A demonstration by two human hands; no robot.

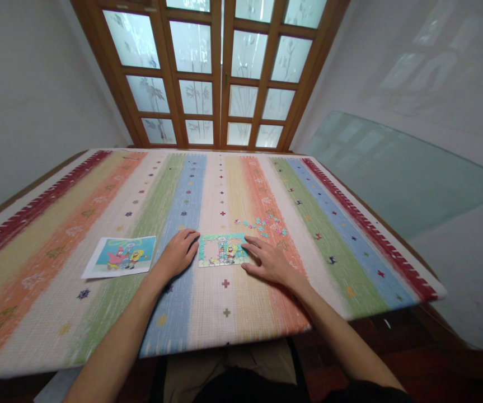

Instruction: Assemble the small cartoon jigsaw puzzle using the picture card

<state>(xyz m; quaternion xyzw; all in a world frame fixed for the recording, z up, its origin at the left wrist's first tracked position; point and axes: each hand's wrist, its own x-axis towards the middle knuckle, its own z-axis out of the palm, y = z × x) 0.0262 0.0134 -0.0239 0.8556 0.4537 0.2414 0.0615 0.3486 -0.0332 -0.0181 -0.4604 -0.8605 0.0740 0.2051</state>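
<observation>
A small, partly assembled cartoon jigsaw puzzle (223,249) lies on the striped tablecloth (207,190) in front of me. My left hand (179,253) rests at the puzzle's left edge, fingers curled loosely and touching it. My right hand (267,259) lies flat at the puzzle's right edge, fingers spread and fingertips on its corner. Neither hand holds a piece. Several loose puzzle pieces (263,223) are scattered just beyond my right hand.
A printed reference picture (121,256) of the same cartoon lies to the left of my left hand. The table's front edge is close to my body. Wooden glazed doors (220,73) stand behind the table. A glass sheet (396,173) leans against the right wall.
</observation>
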